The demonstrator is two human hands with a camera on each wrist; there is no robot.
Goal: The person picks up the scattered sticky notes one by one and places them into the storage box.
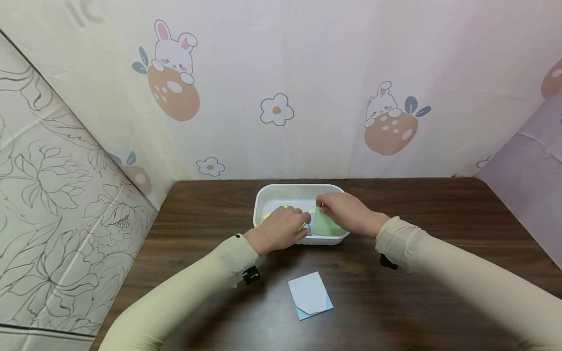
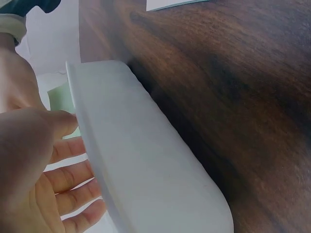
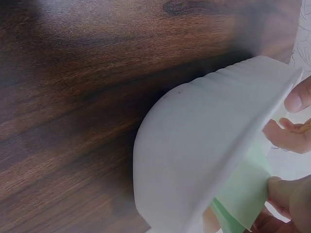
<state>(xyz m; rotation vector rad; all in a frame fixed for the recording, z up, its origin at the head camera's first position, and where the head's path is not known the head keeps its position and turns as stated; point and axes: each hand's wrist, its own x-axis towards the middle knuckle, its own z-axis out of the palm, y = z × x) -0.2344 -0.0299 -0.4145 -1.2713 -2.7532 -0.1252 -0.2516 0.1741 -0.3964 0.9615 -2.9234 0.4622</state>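
Note:
Near the back of the table stands a white plastic basin, with both hands reaching in over its front side. My right hand pinches a light green piece of paper at the basin's right end. Two green layers show in the right wrist view, the paper between thumb and fingers. My left hand is at the front left, its fingers loosely bent inside the rim. In the left wrist view the left thumb lies by the rim. Yellow paper shows partly behind the left hand.
A small stack of white and light blue paper lies on the dark wooden table in front of the basin. A patterned cloth hangs behind the table's back edge. Other cloths hang along the left and right sides.

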